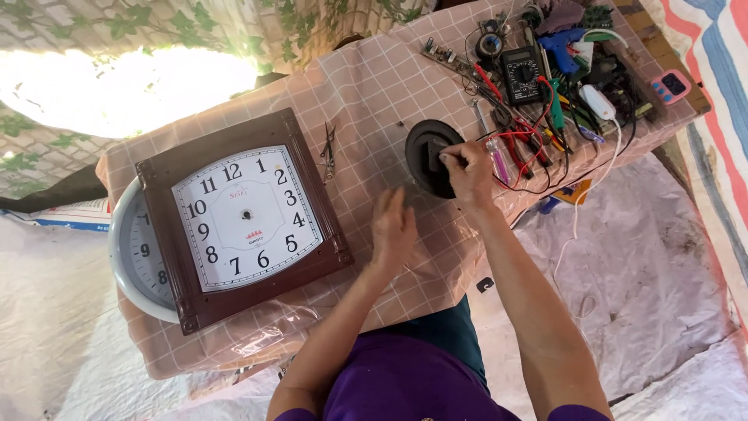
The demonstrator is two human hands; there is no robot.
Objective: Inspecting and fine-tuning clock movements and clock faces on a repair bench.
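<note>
My right hand [467, 173] grips a small black box-shaped part [436, 158] that sits on a black round dish [421, 140] in the middle of the table. My left hand [392, 228] hovers flat and open over the pink checked tablecloth [366, 86], just left of the dish, holding nothing. A square brown wall clock [241, 217] with a white face and no hands lies to the left. It rests partly on top of a round white clock [134, 253].
Tweezers [329, 152] lie right of the square clock. At the table's far right sit a black multimeter [522, 74], screwdrivers [492, 148], red and black leads, a blue glue gun [562, 45], a circuit board strip [448, 56] and a pink timer [672, 84]. White sheeting covers the floor.
</note>
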